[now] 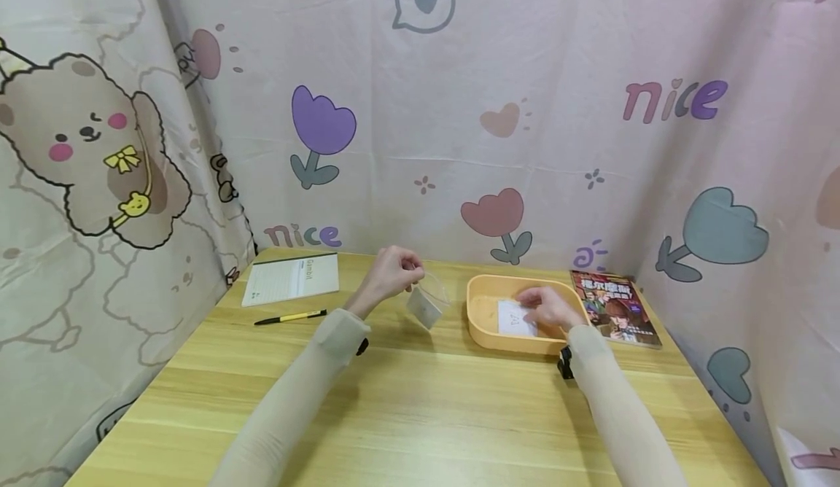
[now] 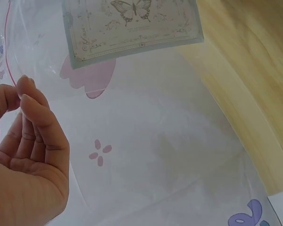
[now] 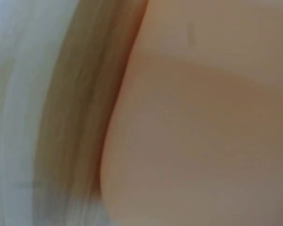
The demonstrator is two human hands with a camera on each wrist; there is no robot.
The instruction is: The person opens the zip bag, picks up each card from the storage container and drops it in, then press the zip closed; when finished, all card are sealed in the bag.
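My left hand (image 1: 397, 272) pinches the top edge of a clear zip bag (image 2: 26, 52), between thumb and forefinger, at its red zip line. A pale card with a butterfly print (image 2: 132, 28) shows at the bag, which hangs above the table. Inside a yellow-orange bin (image 1: 482, 337) on the right lies a white card (image 1: 515, 321) with faint marks. My right hand (image 1: 550, 307) reaches over the bin's right side, fingertips at this card's right edge; I cannot tell whether they grip it. The right wrist view shows only the blurred bin wall (image 3: 193, 141).
A pale notebook (image 1: 292, 279) lies at the back left of the wooden table (image 1: 420, 414), with a yellow and black pen (image 1: 291, 318) in front. A colourful comic-style book (image 1: 617, 308) is beside the bin at the right. A printed curtain (image 1: 407, 108) hangs behind.
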